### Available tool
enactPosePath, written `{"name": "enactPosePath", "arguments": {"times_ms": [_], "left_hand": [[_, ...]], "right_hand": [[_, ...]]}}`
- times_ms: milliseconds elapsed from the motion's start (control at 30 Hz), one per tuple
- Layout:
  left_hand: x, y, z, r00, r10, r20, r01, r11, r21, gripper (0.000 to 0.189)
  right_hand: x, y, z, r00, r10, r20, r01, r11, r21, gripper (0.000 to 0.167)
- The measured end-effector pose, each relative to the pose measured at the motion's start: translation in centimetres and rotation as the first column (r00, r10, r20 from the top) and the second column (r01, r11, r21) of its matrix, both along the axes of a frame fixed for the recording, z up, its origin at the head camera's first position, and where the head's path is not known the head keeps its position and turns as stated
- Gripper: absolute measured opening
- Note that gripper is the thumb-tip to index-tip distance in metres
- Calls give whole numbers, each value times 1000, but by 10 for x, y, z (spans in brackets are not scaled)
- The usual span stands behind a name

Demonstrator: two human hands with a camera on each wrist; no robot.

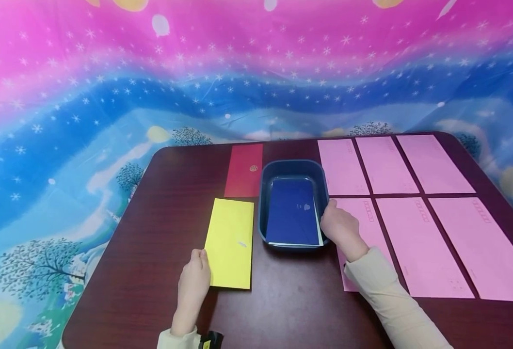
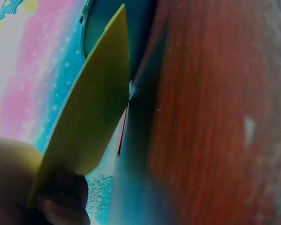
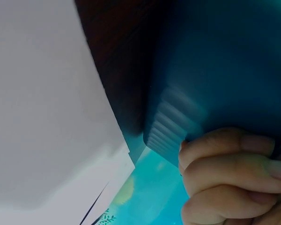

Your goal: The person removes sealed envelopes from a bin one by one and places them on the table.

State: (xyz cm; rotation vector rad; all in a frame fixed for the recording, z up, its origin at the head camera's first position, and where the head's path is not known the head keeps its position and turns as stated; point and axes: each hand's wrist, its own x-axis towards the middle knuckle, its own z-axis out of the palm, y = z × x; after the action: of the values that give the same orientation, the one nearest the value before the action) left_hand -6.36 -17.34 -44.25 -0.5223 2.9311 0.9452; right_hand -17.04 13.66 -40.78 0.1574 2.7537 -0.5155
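Note:
A yellow envelope is pinched along its left edge by my left hand. In the left wrist view the envelope stands tilted up off the table, thumb on one face and fingers on the other. My right hand grips the right side wall of a dark blue plastic basin. Curled fingers press the basin's outer wall in the right wrist view. Inside the basin lies a dark blue envelope, with a white edge showing beneath it.
Several pink envelopes lie in two rows on the right of the dark wooden table. A red envelope lies behind the yellow one, left of the basin. A patterned cloth hangs behind the table.

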Motion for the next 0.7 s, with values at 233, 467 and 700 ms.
{"name": "enactPosePath", "arguments": {"times_ms": [233, 467, 700], "left_hand": [[1, 5, -1, 997, 15, 72, -11, 999, -51, 47], [2, 13, -2, 994, -45, 97, 56, 993, -106, 62], [2, 19, -2, 992, -56, 109, 72, 986, -153, 63]], "right_hand": [[-1, 0, -1, 1000, -2, -7, 2, 1000, 6, 53], [-1, 0, 0, 1000, 2, -2, -2, 1000, 5, 54], [-1, 1, 0, 1000, 6, -1, -6, 1000, 4, 53]]}}
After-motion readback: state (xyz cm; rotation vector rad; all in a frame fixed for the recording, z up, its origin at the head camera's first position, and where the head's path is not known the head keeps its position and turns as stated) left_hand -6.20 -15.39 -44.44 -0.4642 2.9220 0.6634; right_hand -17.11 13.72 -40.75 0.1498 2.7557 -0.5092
